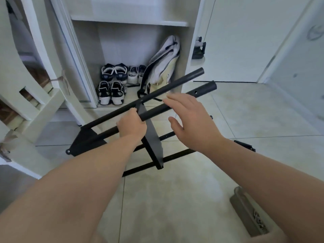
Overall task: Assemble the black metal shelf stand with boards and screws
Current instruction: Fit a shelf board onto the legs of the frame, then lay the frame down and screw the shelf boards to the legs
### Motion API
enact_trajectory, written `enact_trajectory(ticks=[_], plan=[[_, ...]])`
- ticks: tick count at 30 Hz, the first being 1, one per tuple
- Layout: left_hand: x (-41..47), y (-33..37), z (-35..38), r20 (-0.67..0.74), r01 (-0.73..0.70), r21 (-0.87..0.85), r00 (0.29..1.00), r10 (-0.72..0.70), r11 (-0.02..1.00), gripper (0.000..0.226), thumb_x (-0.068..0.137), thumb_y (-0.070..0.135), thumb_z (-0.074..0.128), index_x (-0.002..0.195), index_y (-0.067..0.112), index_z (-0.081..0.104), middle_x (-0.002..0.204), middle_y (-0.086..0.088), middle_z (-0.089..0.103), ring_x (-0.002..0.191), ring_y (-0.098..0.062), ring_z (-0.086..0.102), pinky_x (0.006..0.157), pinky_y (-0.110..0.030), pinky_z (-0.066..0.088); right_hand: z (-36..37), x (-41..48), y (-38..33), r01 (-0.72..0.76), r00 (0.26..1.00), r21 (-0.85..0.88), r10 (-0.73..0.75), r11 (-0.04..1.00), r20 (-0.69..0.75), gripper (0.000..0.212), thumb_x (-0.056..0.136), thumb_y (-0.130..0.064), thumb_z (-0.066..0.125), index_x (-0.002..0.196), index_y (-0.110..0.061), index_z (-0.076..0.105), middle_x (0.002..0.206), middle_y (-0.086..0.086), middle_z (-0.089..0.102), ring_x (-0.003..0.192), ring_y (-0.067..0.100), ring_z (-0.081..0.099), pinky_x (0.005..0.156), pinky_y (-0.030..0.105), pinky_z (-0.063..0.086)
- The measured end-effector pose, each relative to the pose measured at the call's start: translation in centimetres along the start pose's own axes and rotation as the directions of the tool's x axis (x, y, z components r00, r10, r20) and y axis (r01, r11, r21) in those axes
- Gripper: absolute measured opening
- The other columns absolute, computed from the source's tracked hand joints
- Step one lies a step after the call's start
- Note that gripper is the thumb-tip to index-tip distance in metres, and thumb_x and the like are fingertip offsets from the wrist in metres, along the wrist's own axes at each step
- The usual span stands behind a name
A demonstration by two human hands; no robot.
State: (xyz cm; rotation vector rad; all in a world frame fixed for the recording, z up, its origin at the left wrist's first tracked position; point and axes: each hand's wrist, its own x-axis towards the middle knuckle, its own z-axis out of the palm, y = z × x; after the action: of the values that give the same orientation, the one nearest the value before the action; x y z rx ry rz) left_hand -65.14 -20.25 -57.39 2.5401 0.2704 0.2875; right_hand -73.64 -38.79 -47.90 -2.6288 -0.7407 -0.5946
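Over floor [175, 190]: black shelf stand [152, 137] tilted, tube [204, 89] gripped by left hand [131, 125]; right hand [191, 120] spread just beside, over same tube, contact unclear.

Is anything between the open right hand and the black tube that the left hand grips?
Nothing visible does. The right hand hovers open right beside the black tube, fingertips at it; the left hand grips the same tube lower down, out of the way.
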Motion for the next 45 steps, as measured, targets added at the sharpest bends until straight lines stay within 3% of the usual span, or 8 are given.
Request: enact_trajectory(ticks=[6,11,18,23,28,32,41,45], plan=[[-1.7,2.8,3.9,0.038,-0.120,0.133,0.993,0.116,0.984,0.034,0.092,0.019,0.058,0.126,0.015,0.053,0.101,-0.006,0.067,0.103,-0.032,0.059,0.088,-0.043,0.040,1.8,-0.3,4.2,-0.071,0.910,-0.394,0.221,0.916,0.350,0.062,0.100,-0.027,0.050,0.157,-0.024,0.024,0.165,0.004,0.024,0.154,0.029,0.012,0.123,0.052,0.003],[-3.3,4.1,6.8,0.079,-0.170,0.196,0.984,0.158,0.966,0.038,0.091,0.020,0.061,0.126,0.015,0.050,0.095,-0.004,0.065,0.101,-0.029,0.057,0.091,-0.040,0.038,3.2,-0.4,7.8,-0.078,0.772,-0.481,0.358,0.873,0.525,0.038,0.103,-0.048,0.043,0.132,-0.024,0.049,0.117,0.000,0.062,0.110,0.027,0.057,0.098,0.045,0.038],[-2.8,5.2,8.7,0.244,-0.156,0.209,0.964,0.103,0.965,0.047,0.090,0.021,0.064,0.132,0.018,0.045,0.098,-0.001,0.065,0.103,-0.027,0.058,0.089,-0.038,0.035,5.4,-2.3,12.7,-0.144,0.768,-0.375,0.342,0.916,0.541,0.028,0.104,-0.052,0.037,0.108,-0.030,0.054,0.079,-0.010,0.049,0.080,0.018,0.049,0.083,0.037,0.027],[0.1,5.6,8.1,0.696,0.084,-0.010,0.716,-0.054,0.996,0.086,0.070,0.027,0.080,0.145,0.017,0.040,0.135,-0.003,0.054,0.122,-0.029,0.051,0.099,-0.039,0.040,5.8,-4.2,15.0,-0.135,0.790,-0.371,0.326,0.919,0.519,0.030,0.104,-0.052,0.036,0.116,-0.032,0.055,0.093,-0.010,0.054,0.086,0.017,0.047,0.085,0.036,0.027],[2.7,5.2,7.7,0.860,0.342,-0.016,0.484,-0.162,0.939,0.065,0.082,0.061,0.061,0.133,0.021,0.051,0.122,0.003,0.060,0.117,-0.020,0.049,0.097,-0.035,0.031,6.1,-5.6,15.9,-0.134,0.819,-0.347,0.301,0.928,0.489,0.033,0.102,-0.055,0.038,0.118,-0.033,0.057,0.094,-0.014,0.048,0.094,0.016,0.050,0.096,0.038,0.033],[3.8,4.2,9.6,0.869,0.365,-0.017,0.466,-0.167,0.931,0.033,0.094,0.044,0.062,0.116,0.020,0.065,0.122,-0.002,0.066,0.112,-0.018,0.056,0.102,-0.035,0.037,6.7,-6.3,16.1,-0.144,0.821,-0.328,0.298,0.933,0.487,0.033,0.103,-0.053,0.038,0.122,-0.035,0.056,0.096,-0.013,0.051,0.091,0.013,0.044,0.095,0.037,0.034],[4.7,2.8,10.5,0.922,0.384,-0.033,0.369,-0.120,0.923,0.027,0.094,0.038,0.065,0.112,0.019,0.070,0.109,0.000,0.070,0.109,-0.016,0.062,0.118,-0.040,0.030,7.4,-7.0,16.7,-0.195,0.798,-0.270,0.312,0.943,0.515,0.030,0.101,-0.055,0.044,0.116,-0.034,0.059,0.091,-0.014,0.052,0.089,0.014,0.048,0.084,0.034,0.034],[4.7,2.7,10.4,0.928,0.356,-0.009,0.351,-0.125,0.934,0.023,0.094,0.035,0.065,0.107,0.018,0.071,0.102,0.000,0.071,0.102,-0.016,0.064,0.114,-0.038,0.036,7.4,-6.9,16.4,-0.225,0.790,-0.227,0.314,0.948,0.527,0.026,0.099,-0.057,0.048,0.108,-0.036,0.060,0.089,-0.014,0.054,0.085,0.013,0.054,0.063,0.030,0.032]])
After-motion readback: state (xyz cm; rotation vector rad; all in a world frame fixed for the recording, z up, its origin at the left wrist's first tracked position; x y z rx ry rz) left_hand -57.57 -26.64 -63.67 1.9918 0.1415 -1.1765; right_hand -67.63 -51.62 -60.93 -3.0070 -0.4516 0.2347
